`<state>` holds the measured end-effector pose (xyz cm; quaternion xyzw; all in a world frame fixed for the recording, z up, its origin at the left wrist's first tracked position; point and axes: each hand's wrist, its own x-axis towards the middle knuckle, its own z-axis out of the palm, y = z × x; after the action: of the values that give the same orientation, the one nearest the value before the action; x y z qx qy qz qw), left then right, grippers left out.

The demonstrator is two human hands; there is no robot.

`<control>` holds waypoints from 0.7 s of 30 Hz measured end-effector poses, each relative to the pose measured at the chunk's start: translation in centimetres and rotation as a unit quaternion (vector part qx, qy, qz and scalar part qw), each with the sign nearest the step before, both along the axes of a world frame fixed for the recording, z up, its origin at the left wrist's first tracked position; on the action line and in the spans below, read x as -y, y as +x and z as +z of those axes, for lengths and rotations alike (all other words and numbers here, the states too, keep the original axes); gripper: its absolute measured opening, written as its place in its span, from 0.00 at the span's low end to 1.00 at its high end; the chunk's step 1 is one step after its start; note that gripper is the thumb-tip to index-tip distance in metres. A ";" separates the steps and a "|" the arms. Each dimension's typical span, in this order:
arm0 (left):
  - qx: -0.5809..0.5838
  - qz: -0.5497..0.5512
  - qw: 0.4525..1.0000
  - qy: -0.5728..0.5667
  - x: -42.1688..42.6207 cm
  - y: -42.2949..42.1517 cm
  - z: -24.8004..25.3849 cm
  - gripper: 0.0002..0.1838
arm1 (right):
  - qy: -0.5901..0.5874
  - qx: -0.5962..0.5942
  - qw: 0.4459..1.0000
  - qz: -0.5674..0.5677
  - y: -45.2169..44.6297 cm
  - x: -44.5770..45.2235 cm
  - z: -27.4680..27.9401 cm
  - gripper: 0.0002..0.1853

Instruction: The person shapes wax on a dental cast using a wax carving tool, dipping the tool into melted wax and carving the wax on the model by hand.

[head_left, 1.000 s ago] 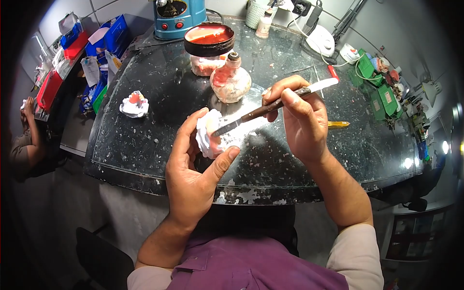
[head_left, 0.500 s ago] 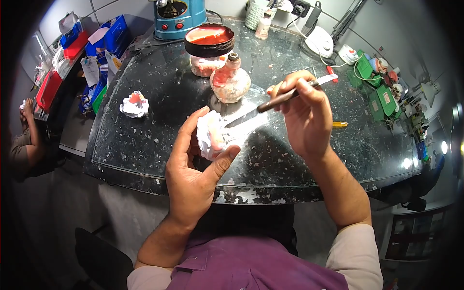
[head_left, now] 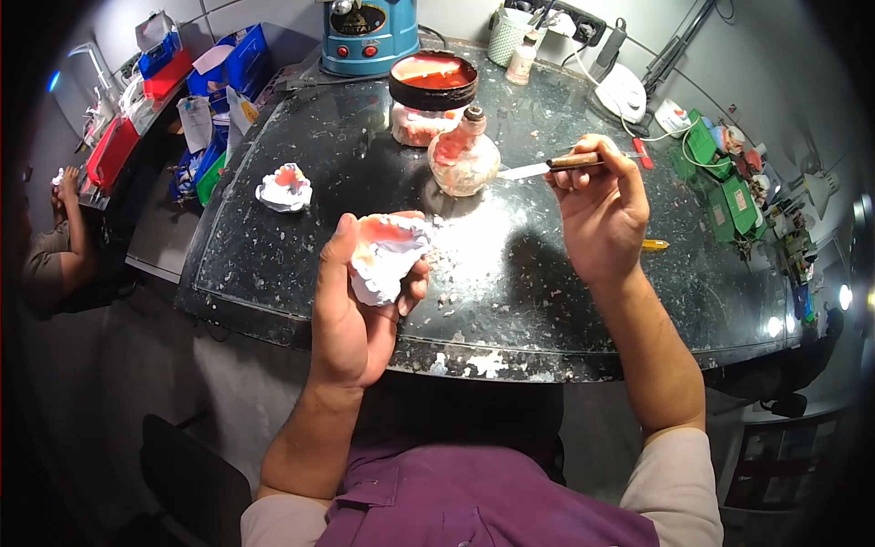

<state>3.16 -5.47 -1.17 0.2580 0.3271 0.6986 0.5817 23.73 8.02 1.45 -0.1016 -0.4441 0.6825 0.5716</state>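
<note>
My left hand (head_left: 344, 333) grips a white plaster dental cast (head_left: 385, 273) with pink wax along its arch, tilted toward me above the bench's front part. In my right hand (head_left: 602, 219) is a wax knife with a dark handle (head_left: 576, 161), pinched between thumb and fingers. Its pale blade (head_left: 524, 171) points left, apart from the cast and close to the round glass spirit lamp (head_left: 465, 162). Another white cast with pink wax (head_left: 285, 189) lies on the bench at the left. Behind the lamp, a dark round pan (head_left: 436, 94) holds red wax atop a pink-stained jar (head_left: 419, 126).
The dark, chipped bench (head_left: 383, 342) carries a blue machine (head_left: 369, 36) at the back. Green trays (head_left: 729, 205) and a yellow cutter (head_left: 654, 245) are at right, blue bins (head_left: 239, 64) at left. Another person's arm (head_left: 75, 214) shows at far left.
The knife blade has moved off the cast, up and to the right. My left hand has turned the cast so its inner arch shows. The whole view has shifted slightly.
</note>
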 end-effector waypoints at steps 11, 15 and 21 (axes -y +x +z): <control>0.127 -0.012 0.992 -0.002 0.5 0.2 0.8 0.31 | 0.005 0.033 0.998 -0.051 -0.3 -0.3 0.8 0.15; 0.084 -0.012 0.996 0.038 0.4 0.0 -0.3 0.29 | 0.082 0.067 0.990 -0.098 -0.6 -2.0 2.9 0.12; 0.131 -0.038 0.989 0.049 0.1 -0.2 -0.4 0.32 | 0.224 0.209 0.929 -0.208 -3.7 -4.2 5.9 0.12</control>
<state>3.00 -5.60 -1.56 0.2042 0.2035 0.7188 0.6326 20.04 12.24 7.37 -0.2010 -0.6637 0.3941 0.6031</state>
